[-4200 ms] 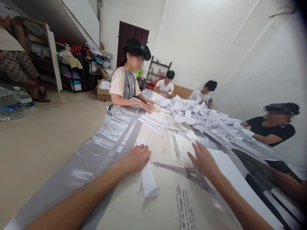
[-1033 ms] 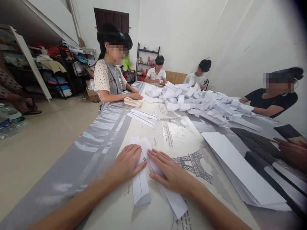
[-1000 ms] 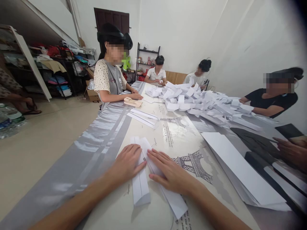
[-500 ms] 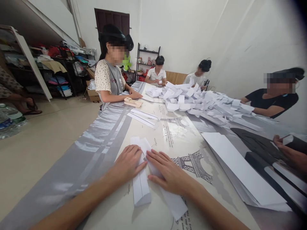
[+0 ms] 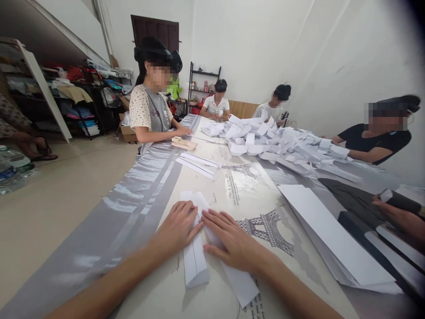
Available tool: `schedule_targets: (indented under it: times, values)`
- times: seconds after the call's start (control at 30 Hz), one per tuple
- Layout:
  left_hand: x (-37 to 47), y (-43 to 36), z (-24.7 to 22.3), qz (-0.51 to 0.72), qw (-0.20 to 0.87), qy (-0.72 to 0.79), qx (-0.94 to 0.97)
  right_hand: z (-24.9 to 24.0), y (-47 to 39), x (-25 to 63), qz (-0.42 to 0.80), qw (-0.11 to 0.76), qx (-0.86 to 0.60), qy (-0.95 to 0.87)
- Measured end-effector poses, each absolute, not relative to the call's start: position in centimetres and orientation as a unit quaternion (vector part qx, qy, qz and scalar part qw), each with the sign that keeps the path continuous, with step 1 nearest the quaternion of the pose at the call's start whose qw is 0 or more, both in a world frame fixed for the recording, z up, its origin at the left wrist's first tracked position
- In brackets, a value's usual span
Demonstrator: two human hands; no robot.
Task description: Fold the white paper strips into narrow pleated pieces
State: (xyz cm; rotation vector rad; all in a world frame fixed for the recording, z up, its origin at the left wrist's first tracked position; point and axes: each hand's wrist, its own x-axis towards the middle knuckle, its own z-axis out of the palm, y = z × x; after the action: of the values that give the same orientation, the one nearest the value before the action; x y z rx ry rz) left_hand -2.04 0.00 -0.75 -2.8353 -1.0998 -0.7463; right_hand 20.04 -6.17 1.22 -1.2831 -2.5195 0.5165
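My left hand (image 5: pixel 177 225) lies with its fingers over a folded white paper strip (image 5: pixel 195 268), which has a lengthwise seam. Under my right hand (image 5: pixel 230 241) is a second folded paper strip (image 5: pixel 241 285), slanting towards the lower right. Both hands rest flat, fingers stretched out, holding the strips against the printed tablecloth (image 5: pixel 166 270). At their far ends the two strips come close together or overlap; fingers partly hide that spot. Further up the table lie more folded paper strips (image 5: pixel 197 165), beyond my reach of touch.
A stack of white sheets (image 5: pixel 332 239) lies to the right, near another person's hand (image 5: pixel 395 210). Behind it spreads a large heap of folded papers (image 5: pixel 282 139). A wooden block (image 5: pixel 183 143) sits at the left edge by a seated co-worker (image 5: pixel 154 110). Other people sit further back.
My hands and the two strips keep practically the same place. The co-worker on the left has shifted their hands slightly, and the hand at the far right has moved a little.
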Motion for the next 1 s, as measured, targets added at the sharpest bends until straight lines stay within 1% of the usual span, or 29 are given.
schedule_targets:
  times: [0.33,0.57,0.67,0.83,0.93,1.0]
  values:
    - [-2.0,0.1,-1.6,-0.215,0.049,-0.34,-0.914,1.1,-6.0,20.0,0.172,0.133,-0.447,-0.868]
    - [-2.1,0.1,-1.4,-0.209,0.053,-0.337,-0.916,0.8,-6.0,19.9,0.16,0.132,-0.448,-0.87]
    - [-2.1,0.0,-0.7,-0.204,0.036,-0.344,-0.916,0.8,-6.0,19.8,0.164,0.139,-0.45,-0.867]
    - [-2.2,0.2,0.0,-0.212,-0.011,-0.339,-0.916,1.3,-6.0,20.0,0.209,0.153,-0.45,-0.855]
    - [-2.3,0.7,-0.7,-0.219,-0.004,-0.332,-0.917,1.5,-6.1,20.7,0.253,0.175,-0.454,-0.836]
    - [-2.2,1.2,-1.3,-0.214,0.007,-0.33,-0.919,1.3,-6.2,21.1,0.253,0.196,-0.468,-0.824]
